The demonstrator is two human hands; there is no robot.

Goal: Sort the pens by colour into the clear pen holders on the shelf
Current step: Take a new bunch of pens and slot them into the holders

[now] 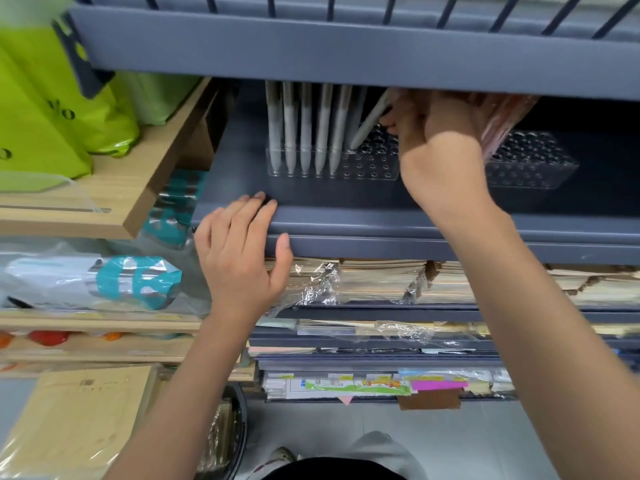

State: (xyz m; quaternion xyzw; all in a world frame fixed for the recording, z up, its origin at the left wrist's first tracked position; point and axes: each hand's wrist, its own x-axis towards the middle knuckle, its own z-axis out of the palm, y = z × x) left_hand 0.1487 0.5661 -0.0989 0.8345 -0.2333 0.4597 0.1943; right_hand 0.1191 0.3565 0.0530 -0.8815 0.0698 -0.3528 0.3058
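Reaching in under the upper shelf, the person's right hand pinches a pale grey tilted pen between curled fingertips. The pen leans to the right, and its tip is down among the holes near the middle of the clear pen holder. At the left end of that holder, five pale grey pens stand upright side by side, tips down. To the holder's right, past the right wrist, stands a second clear holder. A crinkled clear packet with pinkish contents shows behind the right hand, right of the pen holder and higher up; whether the hand also grips it cannot be told. Both holders stand on the grey shelf. In front of the pen holder and to its left, the left hand lies relaxed and open over the shelf's front lip, fingers nearly straight, thumb against the edge, holding nothing.
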